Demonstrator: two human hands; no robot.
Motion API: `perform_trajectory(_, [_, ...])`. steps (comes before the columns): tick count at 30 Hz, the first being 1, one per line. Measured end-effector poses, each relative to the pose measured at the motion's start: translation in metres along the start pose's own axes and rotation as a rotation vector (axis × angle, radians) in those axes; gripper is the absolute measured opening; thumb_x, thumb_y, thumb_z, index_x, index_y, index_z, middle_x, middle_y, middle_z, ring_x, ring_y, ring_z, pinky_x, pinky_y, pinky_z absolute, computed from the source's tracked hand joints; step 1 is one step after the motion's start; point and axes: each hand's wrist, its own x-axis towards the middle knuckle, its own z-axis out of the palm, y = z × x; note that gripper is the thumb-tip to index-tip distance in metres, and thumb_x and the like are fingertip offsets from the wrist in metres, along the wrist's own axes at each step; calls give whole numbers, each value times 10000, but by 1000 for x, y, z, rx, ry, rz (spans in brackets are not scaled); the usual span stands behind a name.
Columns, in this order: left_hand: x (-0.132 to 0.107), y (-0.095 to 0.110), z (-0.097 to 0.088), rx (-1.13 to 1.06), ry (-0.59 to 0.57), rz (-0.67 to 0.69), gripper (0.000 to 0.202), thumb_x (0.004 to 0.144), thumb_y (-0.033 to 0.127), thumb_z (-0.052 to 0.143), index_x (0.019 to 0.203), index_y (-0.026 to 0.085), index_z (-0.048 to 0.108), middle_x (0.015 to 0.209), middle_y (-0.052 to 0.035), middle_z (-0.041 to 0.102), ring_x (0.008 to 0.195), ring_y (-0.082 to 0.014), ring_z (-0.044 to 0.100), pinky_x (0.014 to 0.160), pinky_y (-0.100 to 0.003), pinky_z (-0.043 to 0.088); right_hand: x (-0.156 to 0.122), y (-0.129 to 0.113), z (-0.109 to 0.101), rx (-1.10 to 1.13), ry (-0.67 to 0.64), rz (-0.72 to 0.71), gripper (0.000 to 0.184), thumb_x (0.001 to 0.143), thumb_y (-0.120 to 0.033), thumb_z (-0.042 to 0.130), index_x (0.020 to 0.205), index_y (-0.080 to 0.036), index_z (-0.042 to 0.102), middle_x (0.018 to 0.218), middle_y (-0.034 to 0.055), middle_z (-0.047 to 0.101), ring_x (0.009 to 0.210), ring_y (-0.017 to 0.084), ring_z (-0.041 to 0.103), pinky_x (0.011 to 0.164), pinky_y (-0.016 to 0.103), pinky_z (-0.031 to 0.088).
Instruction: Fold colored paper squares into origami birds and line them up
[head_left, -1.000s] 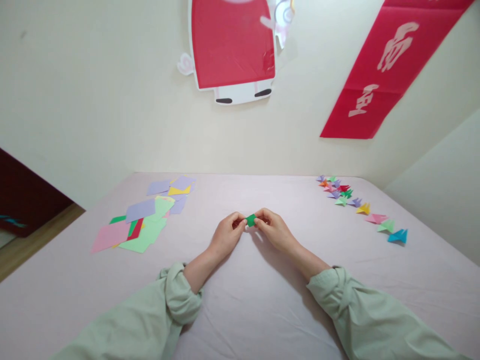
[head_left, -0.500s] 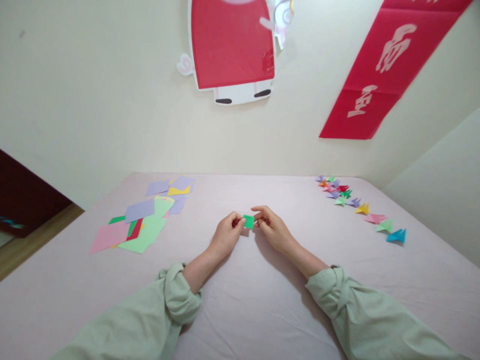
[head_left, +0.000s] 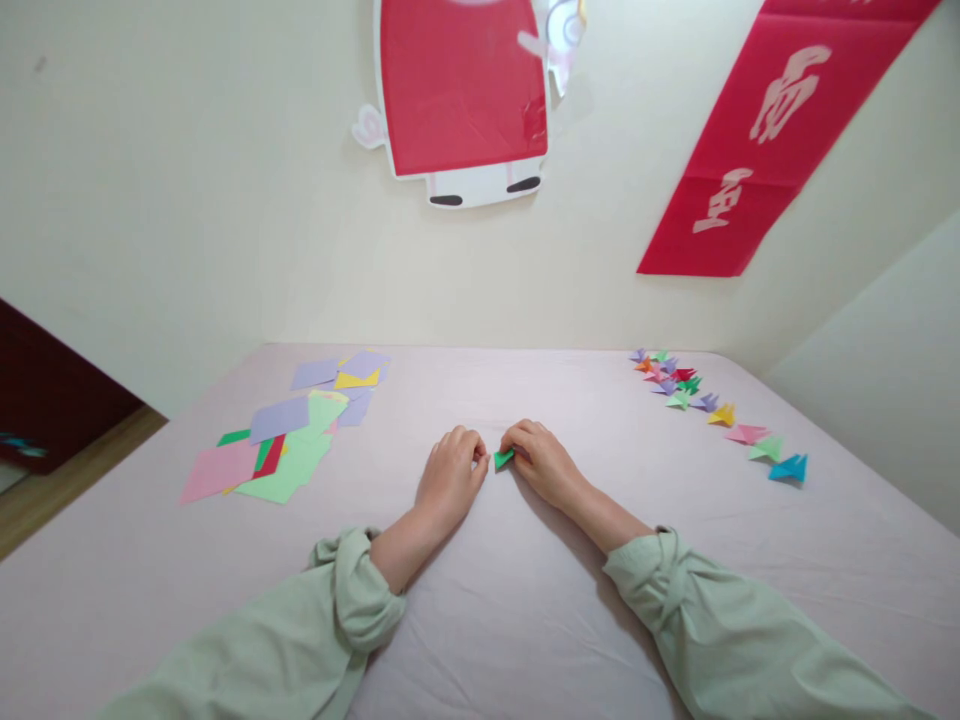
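The folded green paper (head_left: 502,460) is gripped by the right hand (head_left: 545,463); just beside it, the left hand (head_left: 451,473) is seen curled. Whether the latter is fully closed cannot be told.

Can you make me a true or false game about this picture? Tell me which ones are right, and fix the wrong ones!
1. The right hand is holding the small green paper. True.
2. Of the folded papers on the right, the blue one is closest to the person. True.
3. The left hand is touching the blue one. False: it is close beside the small green paper, far from the blue one.
4. The flat sheets on the left are all one colour. False: there are purple, yellow, green, pink and red ones.
5. The red banner is on the wall. True.
6. The sleeves are black. False: they are pale green.
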Motion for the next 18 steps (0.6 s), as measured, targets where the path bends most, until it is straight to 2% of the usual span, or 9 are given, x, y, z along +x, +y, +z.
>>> perform_trajectory(3, [-2,1,-3,-87,-61,144,142,841,103,490,912,196,571,961,-41,609,941,-190,545,848,-328,443,-1,2,-1,-31,-9,-6,340,721,55,471,855,-202,648,938,49,605,921,187,538,831,311,415])
perform_trajectory(6, [-4,3,-5,-99,-159,249,199,858,115,491,1002,207,594,1038,-43,635,1007,-196,548,903,-350,442,-3,6,-2,-27,-23,-14,362,729,58,470,881,-210,660,963,48,613,941,190,544,850,318,419])
perform_trajectory(13, [-8,4,-8,3,-211,238,206,876,190,543,1074,219,593,1121,-34,643,1072,-210,538,926,-369,427,-6,10,-9,45,-54,-55,487,687,98,418,977,-220,646,1025,50,623,994,192,548,890,332,414])
perform_trajectory(18, [-3,6,-2,50,-188,219,176,852,263,603,1017,212,574,1051,-44,619,1008,-217,539,860,-357,439,-5,12,-8,75,-13,-27,330,715,35,468,914,-203,580,904,31,607,868,182,546,800,313,430])
